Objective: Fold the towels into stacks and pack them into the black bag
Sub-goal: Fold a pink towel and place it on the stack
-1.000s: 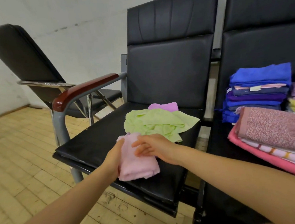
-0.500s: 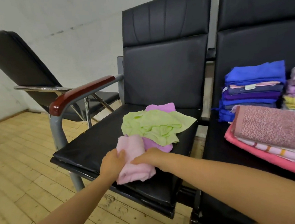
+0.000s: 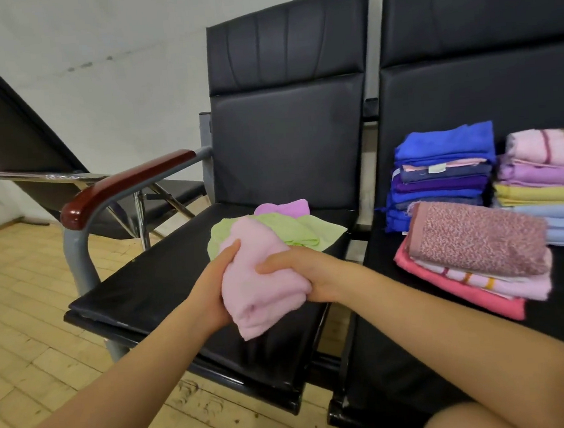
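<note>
Above the black chair seat [image 3: 138,292], both hands hold a folded pink towel [image 3: 262,283] clear of the cushion. Left hand [image 3: 212,287] grasps its left side, thumb lying over the top edge. Right hand [image 3: 299,276] grasps the right side, thumb across the top; grip clenched on cloth both sides. Behind it on the same seat: a loose green towel [image 3: 282,230] over a purple one [image 3: 283,208]. Next seat to the right carries folded stacks: blue and purple pile [image 3: 445,167], pastel pile [image 3: 548,186], speckled pink towel [image 3: 478,235] on a striped pile. Wooden floor [image 3: 21,302] below.
</note>
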Demonstrator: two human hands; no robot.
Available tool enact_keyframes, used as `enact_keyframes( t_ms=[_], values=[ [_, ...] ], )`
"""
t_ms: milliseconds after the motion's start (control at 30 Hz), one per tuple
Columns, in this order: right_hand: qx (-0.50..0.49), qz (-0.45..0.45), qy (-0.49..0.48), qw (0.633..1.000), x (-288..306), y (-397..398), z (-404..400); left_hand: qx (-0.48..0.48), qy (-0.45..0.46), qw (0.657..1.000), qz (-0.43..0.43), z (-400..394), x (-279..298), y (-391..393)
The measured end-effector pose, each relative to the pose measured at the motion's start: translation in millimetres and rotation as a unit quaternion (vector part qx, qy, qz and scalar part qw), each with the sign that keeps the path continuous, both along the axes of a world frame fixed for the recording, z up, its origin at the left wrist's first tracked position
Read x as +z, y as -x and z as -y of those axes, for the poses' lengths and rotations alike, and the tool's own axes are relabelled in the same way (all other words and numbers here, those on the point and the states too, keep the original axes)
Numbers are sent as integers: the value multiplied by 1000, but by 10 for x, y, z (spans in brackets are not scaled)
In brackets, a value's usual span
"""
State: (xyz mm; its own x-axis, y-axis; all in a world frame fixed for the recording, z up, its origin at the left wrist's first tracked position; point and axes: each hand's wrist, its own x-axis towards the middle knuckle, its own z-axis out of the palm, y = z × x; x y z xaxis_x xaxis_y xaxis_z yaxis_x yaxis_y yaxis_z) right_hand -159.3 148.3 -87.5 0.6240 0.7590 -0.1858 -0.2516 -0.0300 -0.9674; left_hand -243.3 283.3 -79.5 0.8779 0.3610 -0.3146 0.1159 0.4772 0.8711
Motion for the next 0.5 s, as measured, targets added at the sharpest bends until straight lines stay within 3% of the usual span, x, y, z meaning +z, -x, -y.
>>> enact_keyframes(
  t_ms=[67,167,267,400,500],
  values=[
    [-39,-41,-11,998,-3,-30,141,49,-1,999,3,54,58,-150],
    [-100,-149,-36,983,-37,-26,393,131,-82,988,28,235,135,-391],
    [-161,-174,-87,968,17,-62,724,138,-131,978,83,611,238,-673],
    [-347,-72,-85,931,289,-434,1330,93,-129,973,169,1178,360,-1026],
    [-474,121,-21,872,541,-792,1969,40,-147,973,171,1628,425,-1316]
  ],
)
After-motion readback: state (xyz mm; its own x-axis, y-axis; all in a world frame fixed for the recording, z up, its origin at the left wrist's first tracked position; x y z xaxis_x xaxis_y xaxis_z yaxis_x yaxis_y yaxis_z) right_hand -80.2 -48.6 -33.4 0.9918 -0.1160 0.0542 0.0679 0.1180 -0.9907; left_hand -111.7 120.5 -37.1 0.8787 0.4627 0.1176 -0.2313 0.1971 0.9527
